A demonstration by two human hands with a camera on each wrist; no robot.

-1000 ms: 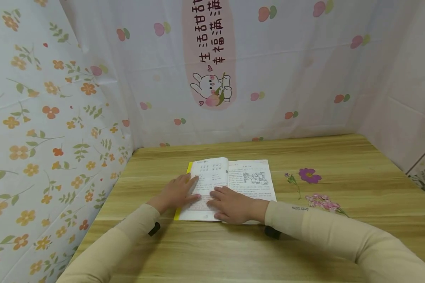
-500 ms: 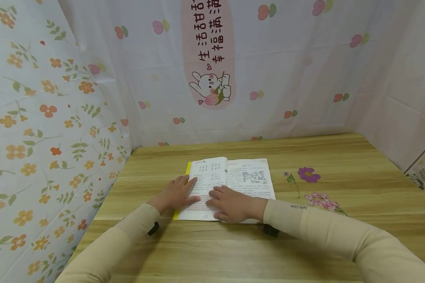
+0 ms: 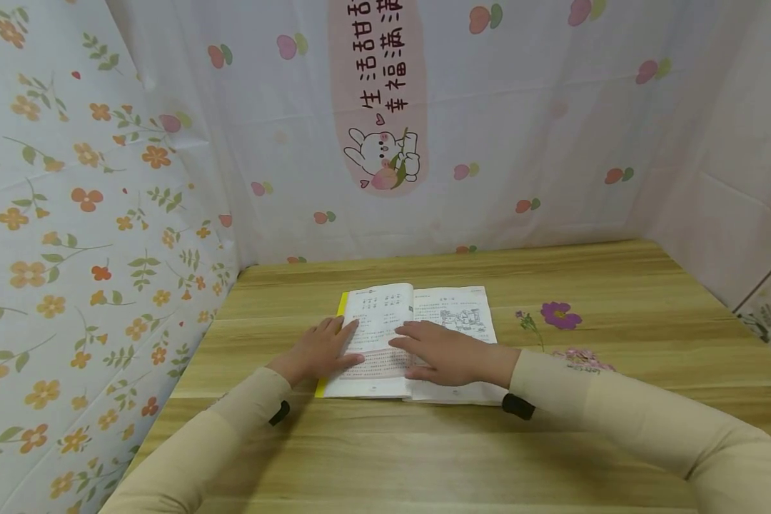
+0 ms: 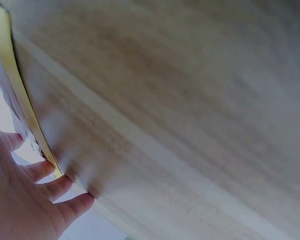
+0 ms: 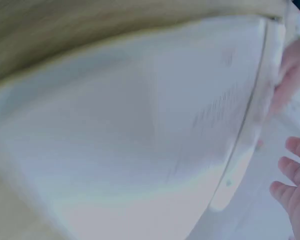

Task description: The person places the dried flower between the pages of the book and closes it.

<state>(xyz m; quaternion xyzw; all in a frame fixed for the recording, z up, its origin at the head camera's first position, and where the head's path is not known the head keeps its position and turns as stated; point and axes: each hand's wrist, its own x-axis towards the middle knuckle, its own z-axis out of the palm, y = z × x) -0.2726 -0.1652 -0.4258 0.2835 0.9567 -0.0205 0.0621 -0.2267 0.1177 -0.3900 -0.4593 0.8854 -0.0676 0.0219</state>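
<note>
Head view has the book [image 3: 379, 334] lying spread on the bench [image 3: 360, 457], its left page [image 3: 378, 300] curving down into the fold and a yellow cover edge [image 3: 342, 303] showing along the left side. The left hand [image 3: 318, 351] lies across that side, fingers apart and gripping nothing; the left wrist view puts its fingertips by the yellow strip. The right hand [image 3: 459, 355] is over the right page [image 3: 433, 300], fingers toward the fold, likewise apart and clamped on nothing; whether it touches the paper I cannot tell. I would judge the book light and floppy, with thin leaves that crease or tear easily and may slip over one another. To take the whole block, hold the outer edge by the yellow cover, thumb above and fingers beneath; a single leaf would want a gentle pinch at its outer corner.
</note>
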